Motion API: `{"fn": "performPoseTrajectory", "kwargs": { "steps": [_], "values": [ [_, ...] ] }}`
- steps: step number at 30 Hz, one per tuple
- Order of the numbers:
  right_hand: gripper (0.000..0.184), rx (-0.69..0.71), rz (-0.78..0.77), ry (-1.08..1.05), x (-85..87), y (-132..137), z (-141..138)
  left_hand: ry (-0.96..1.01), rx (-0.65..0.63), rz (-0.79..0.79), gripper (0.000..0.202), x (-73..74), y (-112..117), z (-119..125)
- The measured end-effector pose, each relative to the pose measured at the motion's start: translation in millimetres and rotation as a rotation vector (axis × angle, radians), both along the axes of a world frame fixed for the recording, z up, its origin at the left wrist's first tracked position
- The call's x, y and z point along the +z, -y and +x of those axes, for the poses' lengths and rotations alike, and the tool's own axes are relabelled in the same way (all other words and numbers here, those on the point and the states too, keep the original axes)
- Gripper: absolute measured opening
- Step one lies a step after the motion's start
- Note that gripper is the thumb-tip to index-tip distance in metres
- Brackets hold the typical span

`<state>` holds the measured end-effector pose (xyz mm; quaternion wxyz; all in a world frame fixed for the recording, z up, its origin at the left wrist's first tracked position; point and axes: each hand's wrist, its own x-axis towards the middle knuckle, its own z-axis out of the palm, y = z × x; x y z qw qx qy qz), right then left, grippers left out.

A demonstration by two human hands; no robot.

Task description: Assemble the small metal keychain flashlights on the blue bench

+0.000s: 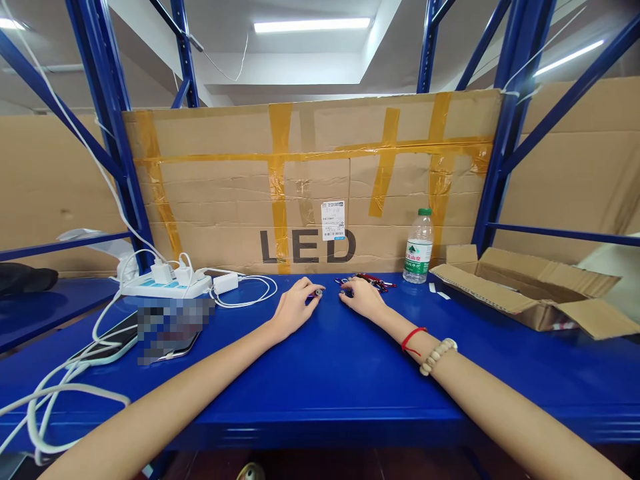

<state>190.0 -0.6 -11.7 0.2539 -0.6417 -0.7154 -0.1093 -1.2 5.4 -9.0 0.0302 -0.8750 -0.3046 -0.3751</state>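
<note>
Both my arms reach forward over a blue metal shelf (320, 373). My left hand (295, 307) rests on the shelf with its fingertips pinched on a small round metal piece (318, 293). My right hand (363, 297) lies a little to the right, fingers curled down onto the near edge of a small heap of red and dark clips or rings (373, 281). What, if anything, the right fingers hold is hidden. A red string and a bead bracelet sit on my right wrist.
A taped cardboard sheet marked LED (310, 187) forms the back wall. A water bottle (419, 247) stands right of the heap, and an open cardboard box (530, 290) lies further right. A white power strip (167, 285) with chargers, cables and phones occupies the left.
</note>
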Motion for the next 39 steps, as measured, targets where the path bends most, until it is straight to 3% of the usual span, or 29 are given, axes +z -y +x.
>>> {"fn": "performPoseTrajectory", "kwargs": {
  "steps": [5,10,20,28,39],
  "values": [
    [0.024,0.014,-0.037,0.073,0.4,0,0,-0.234,-0.073,0.144,0.022,9.0,14,3],
    [0.023,0.028,-0.063,0.109,2.2,3,-3,-0.403,-0.133,0.216,0.026,8.5,14,3],
    [0.029,0.096,-0.124,0.164,-1.5,2,-9,-0.472,-0.067,0.246,0.032,3.5,12,3],
    [0.026,0.018,-0.101,0.133,4.0,9,-14,-0.492,-0.047,0.231,0.032,5.2,12,3],
    [0.021,0.159,-0.056,0.062,2.7,7,-16,-0.482,-0.057,0.245,0.032,5.2,11,4]
  ]
}}
